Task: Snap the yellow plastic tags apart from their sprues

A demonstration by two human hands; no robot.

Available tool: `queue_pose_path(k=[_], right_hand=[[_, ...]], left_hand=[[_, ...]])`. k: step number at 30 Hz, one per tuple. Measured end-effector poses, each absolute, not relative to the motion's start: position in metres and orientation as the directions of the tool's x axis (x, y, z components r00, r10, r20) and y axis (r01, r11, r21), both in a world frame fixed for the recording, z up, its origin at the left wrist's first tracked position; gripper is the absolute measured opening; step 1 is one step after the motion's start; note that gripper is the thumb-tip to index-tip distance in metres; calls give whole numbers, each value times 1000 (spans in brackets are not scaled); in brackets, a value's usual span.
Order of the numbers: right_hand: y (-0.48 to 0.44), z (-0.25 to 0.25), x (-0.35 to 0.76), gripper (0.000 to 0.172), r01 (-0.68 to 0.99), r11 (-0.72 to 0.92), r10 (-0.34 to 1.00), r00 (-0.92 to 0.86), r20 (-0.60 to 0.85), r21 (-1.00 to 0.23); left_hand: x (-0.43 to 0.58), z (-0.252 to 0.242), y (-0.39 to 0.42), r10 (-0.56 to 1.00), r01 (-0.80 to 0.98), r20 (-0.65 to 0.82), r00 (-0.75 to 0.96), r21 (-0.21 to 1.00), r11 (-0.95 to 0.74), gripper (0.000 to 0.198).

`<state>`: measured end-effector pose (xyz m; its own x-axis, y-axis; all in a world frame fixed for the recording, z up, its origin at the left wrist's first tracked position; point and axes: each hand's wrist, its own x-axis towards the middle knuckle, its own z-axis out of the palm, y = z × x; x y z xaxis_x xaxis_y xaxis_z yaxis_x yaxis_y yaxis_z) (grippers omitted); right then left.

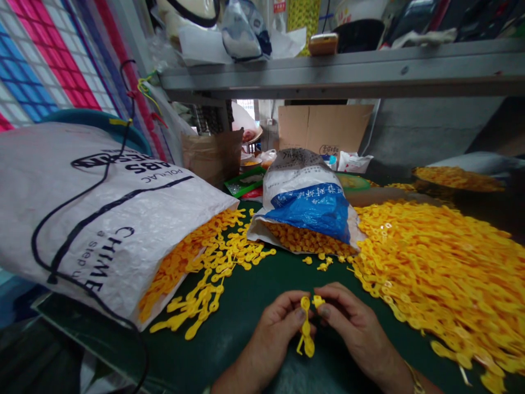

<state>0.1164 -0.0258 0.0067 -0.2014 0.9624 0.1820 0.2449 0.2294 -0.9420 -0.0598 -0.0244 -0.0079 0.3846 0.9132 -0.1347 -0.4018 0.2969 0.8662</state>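
My left hand point(273, 334) pinches a long yellow plastic strap piece point(305, 328) that hangs down between my two hands. My right hand point(353, 323) pinches a small yellow plastic cap point(318, 300) right against the top end of that strap. Both hands hover over the dark green table point(250, 295) near its front edge. A large heap of assembled yellow pieces point(435, 262) lies to the right of my hands. To the left, loose yellow straps point(205, 279) spill from a big white woven sack point(82, 208).
A smaller white and blue bag point(307, 202) lies open at the centre back, with small yellow caps spilling out. Cardboard boxes point(324, 128) and a green tray point(246, 183) stand behind. A grey shelf point(340, 68) with clutter runs overhead.
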Motion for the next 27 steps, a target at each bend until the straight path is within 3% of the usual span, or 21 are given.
queue_pose_path(k=[9,14,19,27], right_hand=[[-28,9,111,17,408,466,880,-306,363,-785],[-29,5,109,14,507,503,863,-336,377,-700],[-26,-2,105,13,581,521,853,-325,409,-625],[-29,-6,102,16,510,536,843,-295,449,-672]], left_hand=[[-60,-6,-24,918,-374,-86,387,895,242,28],[-61,-5,-25,932,-232,-78,353,958,168,33],[-59,-4,-29,958,-55,20,287,998,-4,29],[-59,3,-29,919,-209,-23,393,971,114,25]])
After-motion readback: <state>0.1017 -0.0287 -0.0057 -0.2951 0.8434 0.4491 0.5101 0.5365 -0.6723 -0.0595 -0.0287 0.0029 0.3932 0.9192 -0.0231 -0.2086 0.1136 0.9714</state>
